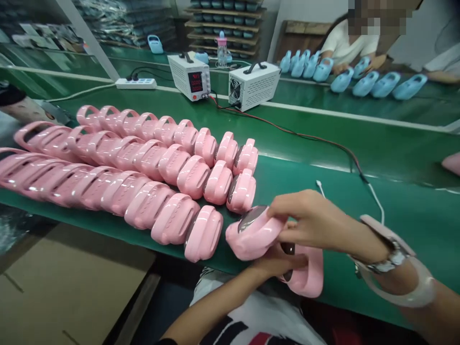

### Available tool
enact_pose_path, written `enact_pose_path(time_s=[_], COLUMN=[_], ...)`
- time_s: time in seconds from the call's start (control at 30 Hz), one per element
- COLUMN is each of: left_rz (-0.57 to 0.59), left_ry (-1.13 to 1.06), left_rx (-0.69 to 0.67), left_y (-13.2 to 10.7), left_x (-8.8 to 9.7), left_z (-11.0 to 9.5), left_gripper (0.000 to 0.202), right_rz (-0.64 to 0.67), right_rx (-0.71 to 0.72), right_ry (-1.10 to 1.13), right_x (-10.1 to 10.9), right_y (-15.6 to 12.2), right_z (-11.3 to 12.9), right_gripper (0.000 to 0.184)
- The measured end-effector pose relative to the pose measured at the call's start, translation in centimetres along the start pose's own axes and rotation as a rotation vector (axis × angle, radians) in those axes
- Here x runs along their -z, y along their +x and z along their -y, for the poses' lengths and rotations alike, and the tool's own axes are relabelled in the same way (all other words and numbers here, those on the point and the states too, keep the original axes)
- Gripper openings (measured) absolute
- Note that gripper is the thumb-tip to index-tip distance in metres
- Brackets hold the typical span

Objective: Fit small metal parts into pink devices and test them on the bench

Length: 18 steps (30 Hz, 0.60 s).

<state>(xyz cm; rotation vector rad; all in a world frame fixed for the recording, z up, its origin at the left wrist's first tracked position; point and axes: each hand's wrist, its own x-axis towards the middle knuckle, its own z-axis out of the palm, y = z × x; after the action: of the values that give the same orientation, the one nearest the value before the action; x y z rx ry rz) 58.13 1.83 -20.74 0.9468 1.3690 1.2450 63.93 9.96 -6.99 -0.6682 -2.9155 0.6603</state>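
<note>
Near the front edge of the green table (395, 211), my right hand (316, 220) has its fingers closed over a pink handled device (251, 235) with a dark round face. Just below it, my left hand (276, 261) curls round a second pink device (309, 278) lying beside the first. To the left, several more pink devices stand in three leaning rows (143, 163), the nearest one (203, 235) a short gap from the device in my right hand.
Two white power units (190, 76) (253, 86) sit at the back, with a red and black cable (309, 139) and a white cable (375, 201) running toward my hands. A power strip (135, 83) lies at the left. Another person (352, 43) sits behind several blue devices (362, 81).
</note>
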Motion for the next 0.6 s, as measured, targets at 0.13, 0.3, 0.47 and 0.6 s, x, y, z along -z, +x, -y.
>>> enact_pose_path(time_s=[0.13,0.3,0.47,0.6], left_rz=[0.218,0.246,0.265,0.248], left_ry=[-0.138,-0.139,-0.139,-0.145], left_rx=[-0.012,-0.043,-0.027,-0.025], left_y=[-0.3,0.0,0.1,0.1], left_x=[0.6,1.0,1.3,0.7], left_z=[-0.4,-1.0,-0.9,-0.5], left_gripper=[0.053,0.051,0.051,0.053], right_rz=[-0.252,-0.148,-0.137,-0.252], right_rx=[-0.243,-0.233,-0.262,-0.256], right_ry=[-0.052,-0.318,-0.270,-0.086], right_x=[3.3,4.8,3.5,2.4], right_y=[-1.3,-0.7,-0.5,-2.7], right_z=[-2.3,-7.7,-13.1,-13.8], right_gripper=[0.006,0.015,0.024,0.024])
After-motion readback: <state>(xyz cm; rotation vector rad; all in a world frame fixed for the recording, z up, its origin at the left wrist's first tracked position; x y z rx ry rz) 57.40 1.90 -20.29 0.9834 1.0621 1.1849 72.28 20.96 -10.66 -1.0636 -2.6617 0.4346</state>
